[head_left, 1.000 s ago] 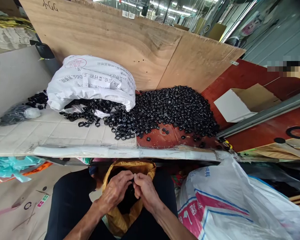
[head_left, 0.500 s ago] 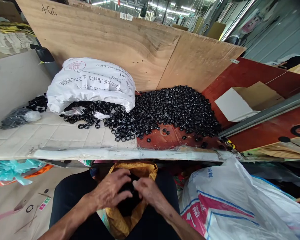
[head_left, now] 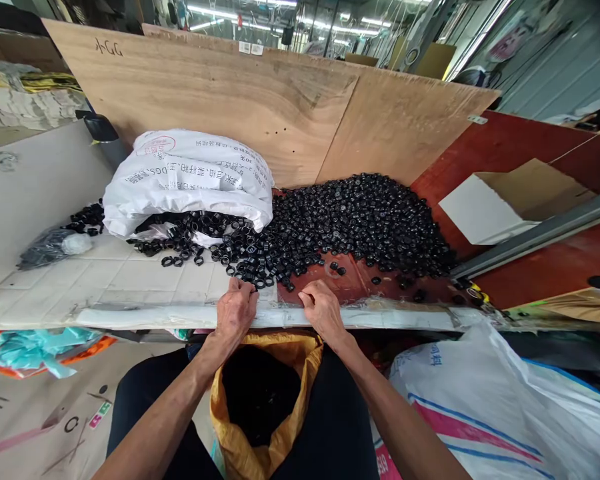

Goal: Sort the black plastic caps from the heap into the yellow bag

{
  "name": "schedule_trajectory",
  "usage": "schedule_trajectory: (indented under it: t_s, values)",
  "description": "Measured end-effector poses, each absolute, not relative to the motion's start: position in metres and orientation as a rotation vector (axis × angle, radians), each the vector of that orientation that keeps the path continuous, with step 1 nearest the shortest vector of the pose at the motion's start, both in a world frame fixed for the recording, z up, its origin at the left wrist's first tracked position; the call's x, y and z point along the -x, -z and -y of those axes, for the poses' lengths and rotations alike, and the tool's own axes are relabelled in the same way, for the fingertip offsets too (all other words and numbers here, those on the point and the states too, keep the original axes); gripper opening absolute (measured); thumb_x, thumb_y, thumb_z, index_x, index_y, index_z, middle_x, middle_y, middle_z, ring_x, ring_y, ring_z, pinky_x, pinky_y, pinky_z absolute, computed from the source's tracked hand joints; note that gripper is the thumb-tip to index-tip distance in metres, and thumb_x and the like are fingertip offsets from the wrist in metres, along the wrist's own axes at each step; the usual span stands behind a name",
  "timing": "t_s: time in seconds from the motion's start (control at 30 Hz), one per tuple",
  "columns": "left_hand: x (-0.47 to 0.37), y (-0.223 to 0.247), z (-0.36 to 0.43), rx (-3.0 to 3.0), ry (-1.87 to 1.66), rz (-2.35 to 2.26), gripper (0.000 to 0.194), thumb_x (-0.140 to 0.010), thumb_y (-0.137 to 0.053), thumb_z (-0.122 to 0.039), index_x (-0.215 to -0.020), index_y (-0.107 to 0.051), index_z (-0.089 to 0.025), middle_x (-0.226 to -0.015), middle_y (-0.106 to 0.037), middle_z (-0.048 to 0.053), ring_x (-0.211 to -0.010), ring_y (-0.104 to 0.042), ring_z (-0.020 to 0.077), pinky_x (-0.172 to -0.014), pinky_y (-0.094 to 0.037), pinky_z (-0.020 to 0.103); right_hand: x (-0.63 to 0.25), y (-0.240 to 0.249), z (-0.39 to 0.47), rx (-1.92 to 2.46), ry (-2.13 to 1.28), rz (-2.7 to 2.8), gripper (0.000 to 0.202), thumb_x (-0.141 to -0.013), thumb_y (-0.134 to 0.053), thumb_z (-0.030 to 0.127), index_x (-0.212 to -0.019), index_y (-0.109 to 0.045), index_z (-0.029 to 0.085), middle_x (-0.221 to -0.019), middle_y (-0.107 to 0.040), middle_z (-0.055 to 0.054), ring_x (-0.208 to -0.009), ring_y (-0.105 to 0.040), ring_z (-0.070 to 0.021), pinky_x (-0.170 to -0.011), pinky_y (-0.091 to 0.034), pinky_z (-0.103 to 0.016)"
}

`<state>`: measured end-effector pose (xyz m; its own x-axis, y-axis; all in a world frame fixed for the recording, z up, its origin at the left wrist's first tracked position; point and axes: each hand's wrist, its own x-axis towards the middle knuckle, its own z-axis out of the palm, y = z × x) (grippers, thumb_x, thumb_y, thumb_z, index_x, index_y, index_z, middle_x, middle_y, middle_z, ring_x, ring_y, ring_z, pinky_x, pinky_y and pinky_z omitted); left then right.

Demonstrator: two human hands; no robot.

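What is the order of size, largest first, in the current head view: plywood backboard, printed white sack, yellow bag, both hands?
1. Plywood backboard
2. Printed white sack and yellow bag: too alike to rank, the bag being nearer the camera
3. Left hand and right hand: about alike

Single head-worn view | Facing forward, angled down over the worktop [head_left: 155, 281] | Close above the open yellow sack [head_left: 253, 461], plywood panel [head_left: 205, 93] standing farther off

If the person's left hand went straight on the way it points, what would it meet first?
The left hand would likely meet the loose black plastic-looking rings just ahead; depth leaves unclear whether its fingertips already touch them.
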<state>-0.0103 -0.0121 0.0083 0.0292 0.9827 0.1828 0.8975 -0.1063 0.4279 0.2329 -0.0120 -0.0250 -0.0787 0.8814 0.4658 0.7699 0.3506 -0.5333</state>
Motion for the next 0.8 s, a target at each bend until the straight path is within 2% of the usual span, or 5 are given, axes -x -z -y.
schedule_trajectory:
  t_s: [0.2, 0.37, 0.57, 0.67, 0.8]
  values:
    - [0.011, 0.000, 0.013, -2.196, -0.778, -1.872, 0.012, -0.100, -0.062, -0.024, -0.100, -0.074, -0.022, -0.118, -0.073, 0.007, -0.090, -0.072, 0.0222, -0.070, -0.047, 0.030, -0.217, 0.012, 0.012, 1.426, -0.341, 1.758, 0.022, -0.094, -0.065, 0.031, -0.112, -0.065, 0.019, -0.104, -0.067, -0.007, -0.073, -0.060, -0.0178, -0.076, -0.053, -0.033]
    - [0.012, 0.005, 0.012, -2.235, -0.827, -1.847, 0.010, -0.099, -0.064, -0.024, -0.098, -0.073, -0.022, -0.126, -0.073, 0.007, -0.094, -0.074, 0.0232, -0.073, -0.049, 0.031, -0.196, 0.009, 0.004, 1.361, -0.369, 1.879, 0.021, -0.096, -0.063, 0.028, -0.115, -0.068, 0.020, -0.108, -0.067, -0.009, -0.083, -0.063, -0.0206, -0.077, -0.053, -0.032]
    - [0.013, 0.001, 0.006, -2.189, -0.774, -1.740, 0.006, -0.097, -0.062, -0.020, -0.099, -0.067, -0.021, -0.100, -0.074, 0.007, -0.088, -0.073, 0.0237, -0.075, -0.051, 0.031, -0.174, 0.012, 0.005, 1.465, -0.270, 1.977, 0.020, -0.096, -0.069, 0.028, -0.115, -0.069, 0.021, -0.107, -0.067, -0.010, -0.094, -0.066, -0.0239, -0.085, -0.053, -0.032]
    - [0.015, 0.001, 0.003, -2.031, -0.848, -1.706, 0.024, -0.092, -0.068, -0.021, -0.115, -0.063, -0.021, -0.091, -0.073, 0.003, -0.085, -0.073, 0.0241, -0.078, -0.053, 0.032, -0.171, 0.014, 0.004, 1.434, -0.282, 1.969, 0.015, -0.097, -0.065, 0.024, -0.111, -0.070, 0.021, -0.105, -0.070, -0.010, -0.097, -0.067, -0.0244, -0.088, -0.054, -0.032]
    - [0.019, 0.003, 0.004, -1.868, -1.016, -1.561, 0.029, -0.091, -0.070, -0.023, -0.119, -0.067, -0.023, -0.086, -0.071, 0.001, -0.080, -0.070, 0.0209, -0.077, -0.054, 0.031, -0.166, 0.012, 0.005, 1.311, -0.599, 1.625, 0.020, -0.095, -0.068, 0.037, -0.105, -0.070, 0.020, -0.096, -0.073, -0.007, -0.081, -0.070, -0.0214, -0.076, -0.058, -0.031]
